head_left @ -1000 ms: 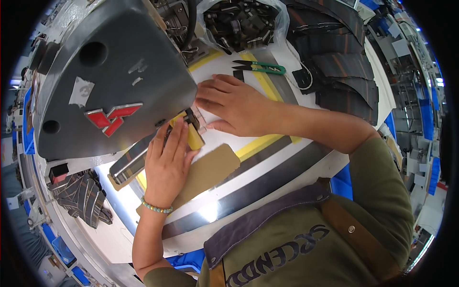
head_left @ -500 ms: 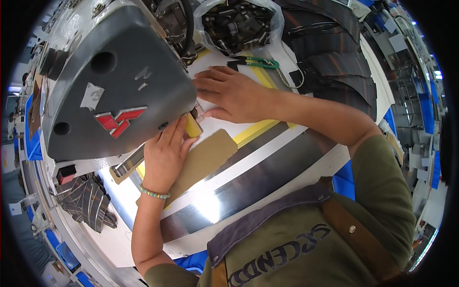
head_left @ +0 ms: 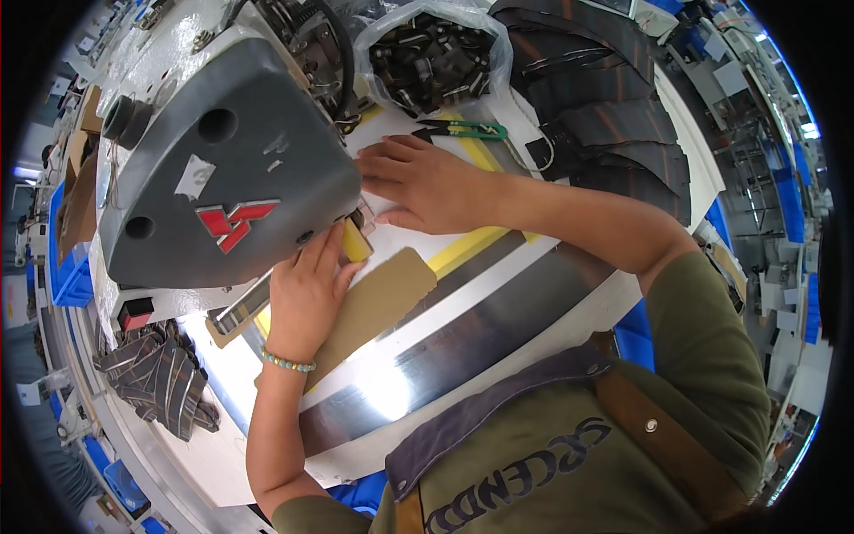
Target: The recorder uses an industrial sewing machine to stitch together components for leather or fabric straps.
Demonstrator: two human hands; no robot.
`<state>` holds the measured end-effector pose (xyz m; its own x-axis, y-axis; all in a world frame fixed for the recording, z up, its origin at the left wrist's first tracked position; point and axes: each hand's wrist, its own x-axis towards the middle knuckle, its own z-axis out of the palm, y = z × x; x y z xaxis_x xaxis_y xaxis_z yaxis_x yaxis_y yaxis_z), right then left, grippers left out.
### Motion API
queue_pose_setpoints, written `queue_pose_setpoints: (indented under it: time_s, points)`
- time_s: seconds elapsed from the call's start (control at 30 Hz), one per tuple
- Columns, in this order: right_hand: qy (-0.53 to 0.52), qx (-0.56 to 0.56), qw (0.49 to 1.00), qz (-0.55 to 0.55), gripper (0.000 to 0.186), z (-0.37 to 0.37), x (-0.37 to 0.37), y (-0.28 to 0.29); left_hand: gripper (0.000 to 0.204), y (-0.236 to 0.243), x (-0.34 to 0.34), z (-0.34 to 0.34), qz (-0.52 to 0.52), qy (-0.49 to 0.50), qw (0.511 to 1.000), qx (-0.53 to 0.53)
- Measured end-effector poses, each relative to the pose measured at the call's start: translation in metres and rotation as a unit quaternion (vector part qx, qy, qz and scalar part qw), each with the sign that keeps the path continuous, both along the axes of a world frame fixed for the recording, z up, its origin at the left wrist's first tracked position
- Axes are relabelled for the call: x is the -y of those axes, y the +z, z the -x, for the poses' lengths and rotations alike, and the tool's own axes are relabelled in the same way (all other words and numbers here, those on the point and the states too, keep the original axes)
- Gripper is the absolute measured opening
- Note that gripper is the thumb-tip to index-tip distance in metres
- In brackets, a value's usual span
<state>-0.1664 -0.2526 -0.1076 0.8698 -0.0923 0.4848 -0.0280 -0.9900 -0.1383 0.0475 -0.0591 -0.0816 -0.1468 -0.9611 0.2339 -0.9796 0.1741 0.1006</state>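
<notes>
Beside the lower edge of a grey machine head (head_left: pixel 236 182), my left hand (head_left: pixel 304 298) lies with fingers stretched out and thumb apart. Its fingers reach a small yellow block (head_left: pixel 357 243) under the head; some fingertips are hidden. My right hand (head_left: pixel 436 187) rests flat, palm down, on the white work surface, its fingers pointing left to the machine's edge. Whatever lies under those fingertips does not show. A brown card-like sheet (head_left: pixel 382 298) is between my left wrist and the block. Green-handled thread snips (head_left: pixel 471 131) lie beyond my right hand.
A clear plastic bag (head_left: pixel 501 67) of dark scraps stands at the back. Dark striped fabric pieces (head_left: pixel 614 120) are stacked at the right. Striped strips (head_left: pixel 165 378) lie heaped at the left. Yellow tape (head_left: pixel 467 249) and a shiny metal strip (head_left: pixel 480 311) cross the near side.
The view has shifted slightly, so the machine sits a little further right in the picture. Both hands keep nearly the same places and poses.
</notes>
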Motion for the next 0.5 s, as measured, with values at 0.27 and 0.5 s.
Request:
queue_pose_setpoints:
  time_s: [0.27, 0.5]
  points:
    - [-0.034, -0.026, 0.999, 0.005, 0.06, 0.019, -0.018, -0.015, 0.063, 0.001, -0.01, 0.012, -0.003, -0.059, 0.998, -0.012]
    - [0.003, -0.045, 0.991, -0.126, 0.042, 0.094, 0.021, 0.089, 0.049, 0.022, -0.047, 0.009, -0.039, -0.008, 0.999, 0.004]
